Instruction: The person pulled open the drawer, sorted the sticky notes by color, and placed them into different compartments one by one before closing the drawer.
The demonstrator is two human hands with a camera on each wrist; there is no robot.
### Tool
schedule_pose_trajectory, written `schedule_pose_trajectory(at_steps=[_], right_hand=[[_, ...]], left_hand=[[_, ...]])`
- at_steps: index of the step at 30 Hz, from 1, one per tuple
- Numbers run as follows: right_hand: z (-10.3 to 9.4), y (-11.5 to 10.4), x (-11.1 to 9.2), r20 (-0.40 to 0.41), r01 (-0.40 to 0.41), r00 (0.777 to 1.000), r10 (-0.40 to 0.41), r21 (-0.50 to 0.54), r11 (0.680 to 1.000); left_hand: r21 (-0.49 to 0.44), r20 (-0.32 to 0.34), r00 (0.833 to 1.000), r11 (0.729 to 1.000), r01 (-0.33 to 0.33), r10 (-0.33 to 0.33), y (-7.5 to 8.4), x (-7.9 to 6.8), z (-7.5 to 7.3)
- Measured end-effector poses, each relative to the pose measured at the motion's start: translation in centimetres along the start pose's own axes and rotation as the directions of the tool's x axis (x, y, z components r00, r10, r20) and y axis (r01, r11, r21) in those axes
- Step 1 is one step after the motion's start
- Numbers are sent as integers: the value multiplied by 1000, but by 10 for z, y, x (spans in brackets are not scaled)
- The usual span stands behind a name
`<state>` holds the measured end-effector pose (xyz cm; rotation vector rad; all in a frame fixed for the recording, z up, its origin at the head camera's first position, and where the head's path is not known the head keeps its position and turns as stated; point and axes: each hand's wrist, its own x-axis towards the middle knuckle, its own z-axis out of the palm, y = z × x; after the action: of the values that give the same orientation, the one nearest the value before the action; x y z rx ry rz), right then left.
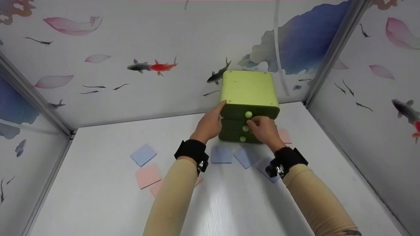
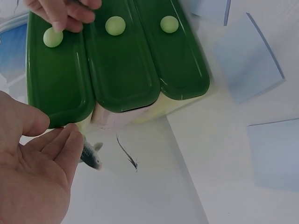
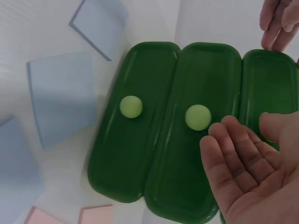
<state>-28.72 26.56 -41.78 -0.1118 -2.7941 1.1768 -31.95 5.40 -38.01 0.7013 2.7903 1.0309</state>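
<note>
A green box with three drawers [image 1: 251,87] stands against the back wall, each dark green front bearing a round pale knob. My left hand [image 1: 210,124] lies at the box's upper left side. In the left wrist view, that hand's fingers [image 2: 67,144] touch the end of the top drawer. My right hand [image 1: 264,129] is in front of the upper drawers, fingers bent a little. Its tips are at the top knob [image 2: 53,37], apparently touching it. In the right wrist view, that hand hides the top knob, while the middle knob [image 3: 198,117] shows beside its fingers.
Several blue square tiles [image 1: 221,154] lie before the box, with another [image 1: 143,155] farther left. Pink tiles [image 1: 148,176] lie near the left forearm, and one [image 1: 284,136] is right of the box. Fish-patterned panels [image 1: 115,82] enclose the white table [image 1: 98,203].
</note>
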Motion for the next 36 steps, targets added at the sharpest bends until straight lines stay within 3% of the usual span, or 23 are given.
schedule_pose_trajectory(at_steps=[10, 19, 28, 36], right_hand=[[27, 27, -8, 8, -111, 994, 111, 0, 994], [31, 25, -2, 49, -179, 984, 173, 215, 960], [32, 26, -2, 40, -191, 981, 188, 121, 974], [36, 28, -6, 69, -164, 985, 157, 112, 980]], left_hand=[[-26, -14, 999, 999, -31, 31, -1, 0, 1], [-40, -19, 998, 998, -54, 54, 1, 2, 2], [-21, 0, 999, 999, -50, 50, -2, 1, 5], [-27, -3, 999, 999, -35, 35, -7, -1, 5]])
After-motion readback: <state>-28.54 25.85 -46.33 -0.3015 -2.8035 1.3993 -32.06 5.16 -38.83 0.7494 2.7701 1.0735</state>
